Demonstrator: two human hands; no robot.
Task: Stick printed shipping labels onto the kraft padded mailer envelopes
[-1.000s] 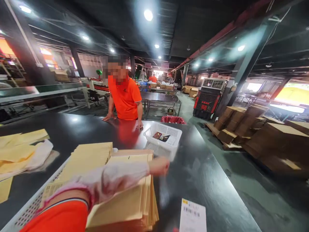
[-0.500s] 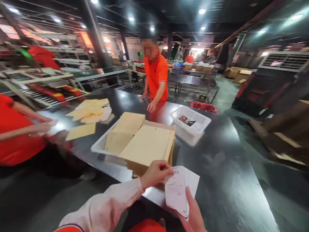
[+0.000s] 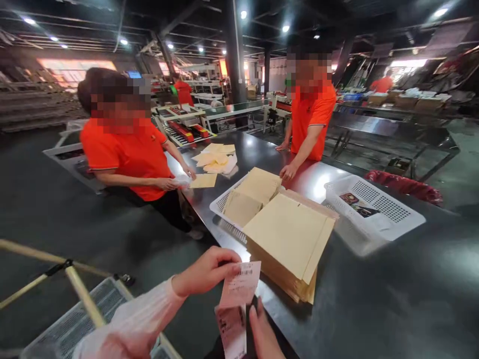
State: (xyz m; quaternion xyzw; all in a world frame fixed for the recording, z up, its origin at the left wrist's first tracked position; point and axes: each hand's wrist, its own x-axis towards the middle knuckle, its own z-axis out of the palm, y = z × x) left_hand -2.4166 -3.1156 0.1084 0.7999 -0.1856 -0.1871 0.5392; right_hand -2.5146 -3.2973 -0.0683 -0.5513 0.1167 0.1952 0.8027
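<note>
My left hand [image 3: 207, 271] pinches the top corner of a printed paper slip [image 3: 241, 283] with a barcode on it. The slip hangs over the table's near edge, and a shaded printed part [image 3: 232, 329] bends away below. My right hand [image 3: 265, 331] is just right of the slip, its fingers stretched out and apart from the paper; its lower part is cut off by the frame. Beyond my hands stands a tall stack of yellow padded envelopes [image 3: 290, 232] on the dark table [image 3: 359, 294].
A white basket [image 3: 228, 227] holds more envelopes. Another white basket [image 3: 402, 207] on the right contains a dark printed packet [image 3: 359, 205]. Loose envelopes [image 3: 215, 157] lie farther back. Co-workers in orange shirts stand left [image 3: 130, 159] and across [image 3: 314, 119]. A wooden-framed cart [image 3: 80, 289] is at lower left.
The view has swung left, bringing the left co-worker and cart into sight. My left hand has drawn the slip away from my right hand, which gripped the papers before.
</note>
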